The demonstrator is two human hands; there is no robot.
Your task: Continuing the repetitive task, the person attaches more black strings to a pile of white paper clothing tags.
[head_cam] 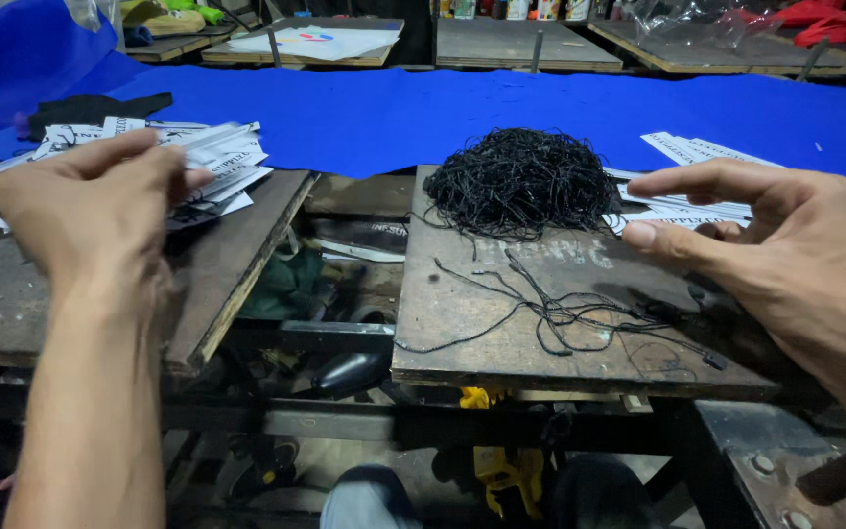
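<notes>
On the worn wooden board (501,333), a tangled heap of black cords (523,181) is sitting just ahead of the right hand (785,255), whose thumb and forefinger are reaching out, spread and holding nothing. The left hand (90,211) is pinching the white paper tags (210,162) — whether a cord is in that grip I cannot tell. Loose strands (560,313) are trailing toward the board's edge — a tug on the snarl is likely dragging several along or off.

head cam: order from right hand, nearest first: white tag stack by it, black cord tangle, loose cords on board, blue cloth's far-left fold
From the right hand:
1. White tag stack, just under its fingers.
2. Loose cords, below-left on the board, and black cord tangle, left: too close to call.
3. Blue cloth's far-left fold, upper left.
</notes>
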